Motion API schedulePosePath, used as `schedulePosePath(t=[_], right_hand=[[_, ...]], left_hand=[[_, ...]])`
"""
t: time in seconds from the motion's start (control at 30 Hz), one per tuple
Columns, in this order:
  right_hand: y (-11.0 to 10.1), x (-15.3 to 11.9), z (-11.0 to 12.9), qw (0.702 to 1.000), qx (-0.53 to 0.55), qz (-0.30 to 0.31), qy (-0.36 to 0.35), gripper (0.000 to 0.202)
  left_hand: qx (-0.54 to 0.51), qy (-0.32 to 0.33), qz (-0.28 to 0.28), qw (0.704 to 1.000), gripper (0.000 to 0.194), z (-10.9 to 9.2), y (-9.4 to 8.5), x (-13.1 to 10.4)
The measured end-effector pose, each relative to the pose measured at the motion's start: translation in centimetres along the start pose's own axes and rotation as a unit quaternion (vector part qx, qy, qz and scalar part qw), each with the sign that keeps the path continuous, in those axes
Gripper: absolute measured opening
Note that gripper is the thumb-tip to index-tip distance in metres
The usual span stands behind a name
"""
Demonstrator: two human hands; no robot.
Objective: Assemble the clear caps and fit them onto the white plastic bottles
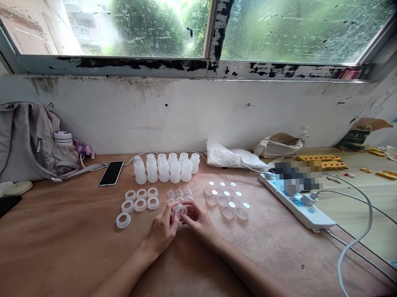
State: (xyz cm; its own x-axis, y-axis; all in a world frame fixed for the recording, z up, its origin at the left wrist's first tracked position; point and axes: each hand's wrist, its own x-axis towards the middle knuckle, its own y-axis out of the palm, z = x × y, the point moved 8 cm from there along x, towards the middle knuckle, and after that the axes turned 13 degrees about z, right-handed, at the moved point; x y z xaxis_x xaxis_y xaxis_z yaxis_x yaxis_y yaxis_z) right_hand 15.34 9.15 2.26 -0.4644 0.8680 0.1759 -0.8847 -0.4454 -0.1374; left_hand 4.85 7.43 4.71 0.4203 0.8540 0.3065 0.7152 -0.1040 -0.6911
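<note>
Between the fingers of my left hand [163, 228] and my right hand [199, 221] is a small clear plastic piece [179, 209], gripped from both sides. Just beyond my hands lie several clear nipple-like parts [179, 193], partly hidden by my fingers. To the left, several white rings [140, 204] lie in rows. Several frosted white bottles [175, 171] stand grouped behind, one with a clear top on it. On the right are several clear round caps [227, 212] with white discs.
A black phone [111, 173] lies left of the bottles, near a grey backpack [27, 142]. A white power strip [297, 205] with cables [369, 228] runs along the right. Behind are a white plastic package [232, 157], a beige bag [278, 145] and yellow parts [319, 158].
</note>
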Motion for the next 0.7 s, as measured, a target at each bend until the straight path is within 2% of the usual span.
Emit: schedulePosePath(t=[0.33, 0.7], right_hand=[[-0.19, -0.07, 0.04, 0.999, -0.033, 0.002, -0.021, 0.022], [0.36, -0.25, 0.96, 0.993, -0.11, 0.005, -0.036, 0.023]], left_hand=[[0.038, 0.026, 0.023, 0.999, 0.033, -0.61, 0.46, -0.09], [-0.005, -0.026, -0.001, 1.0, 0.029, 0.19, 0.59, 0.0]])
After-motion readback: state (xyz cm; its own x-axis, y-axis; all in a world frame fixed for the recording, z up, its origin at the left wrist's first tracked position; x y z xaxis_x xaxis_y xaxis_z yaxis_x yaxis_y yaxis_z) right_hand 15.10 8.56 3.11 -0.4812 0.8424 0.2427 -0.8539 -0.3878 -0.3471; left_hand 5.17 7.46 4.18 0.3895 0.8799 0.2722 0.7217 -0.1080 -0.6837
